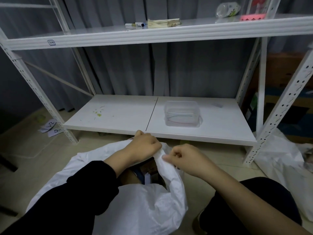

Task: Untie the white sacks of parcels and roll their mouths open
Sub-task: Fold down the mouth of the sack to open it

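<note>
Tiled floor (pixel 25 150): white sack (pixel 144 209) at 6 o'clock, numbered paper slips (pixel 50 128) at 9, second sack (pixel 277 160) at 4. Lower shelf (pixel 118 116): clear plastic box (pixel 182 114), right half. Upper shelf (pixel 101 33): markers (pixel 135 24) at 12.

A white steel rack (pixel 281 107) with perforated uprights stands against a grey pleated curtain (pixel 122 70). Its lower shelf (pixel 118 120), two white boards butted together, carries a clear plastic box (pixel 182 114) and some yellowish smears (pixel 98 113). The upper shelf (pixel 152 35) holds marker pens (pixel 135 24) and a crushed plastic bottle (pixel 227 9). The floor (pixel 25 146) is pale tile, with numbered paper slips (pixel 50 127) beside the rack's left front post. The light is dim and cool.
</note>
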